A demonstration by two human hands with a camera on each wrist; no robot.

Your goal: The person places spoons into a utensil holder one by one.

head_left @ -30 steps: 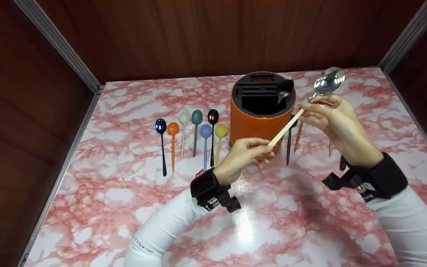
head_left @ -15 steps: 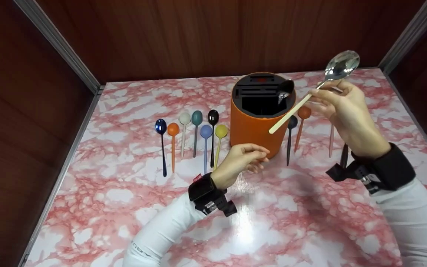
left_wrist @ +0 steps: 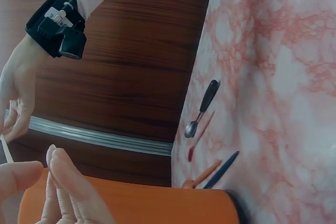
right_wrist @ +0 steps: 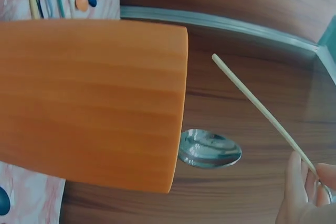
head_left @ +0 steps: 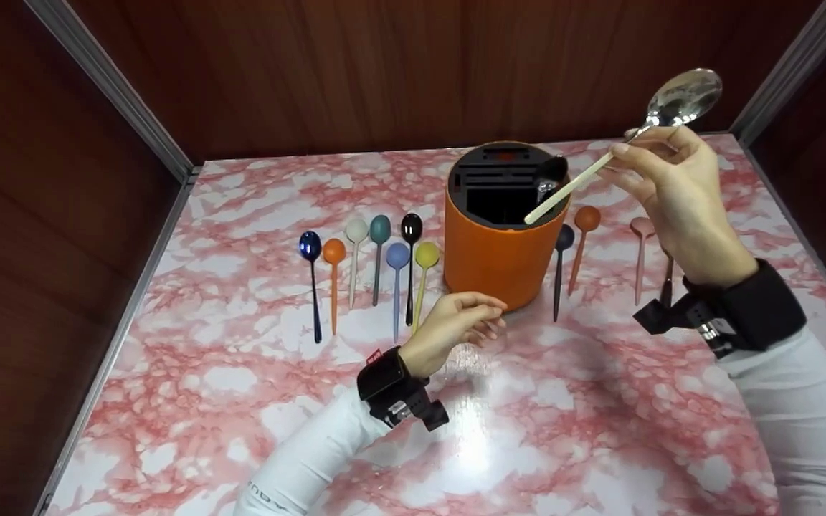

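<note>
My right hand (head_left: 629, 148) pinches a spoon with a silver bowl (head_left: 685, 97) and a cream handle (right_wrist: 262, 114), bowl end up. The handle slants down, and its tip hangs over the open top of the orange round holder (head_left: 499, 251). A dark spoon (head_left: 551, 172) stands in that holder, bowl up; its shiny bowl (right_wrist: 210, 149) shows in the right wrist view. My left hand (head_left: 488, 315) hovers low in front of the holder, fingers (left_wrist: 58, 182) loosely curled and holding nothing.
Left of the holder lies a row of several coloured spoons, from dark blue (head_left: 310, 245) to yellow (head_left: 426, 253). To its right lie a navy (head_left: 564, 236), an orange-brown (head_left: 587, 217) and a pink spoon (head_left: 641, 227). Wooden walls enclose the pink marble table (head_left: 528, 430).
My left hand let go of the cream handle's end and sank toward the table. My right hand raised the spoon up and right, bringing the handle tip over the holder's opening.
</note>
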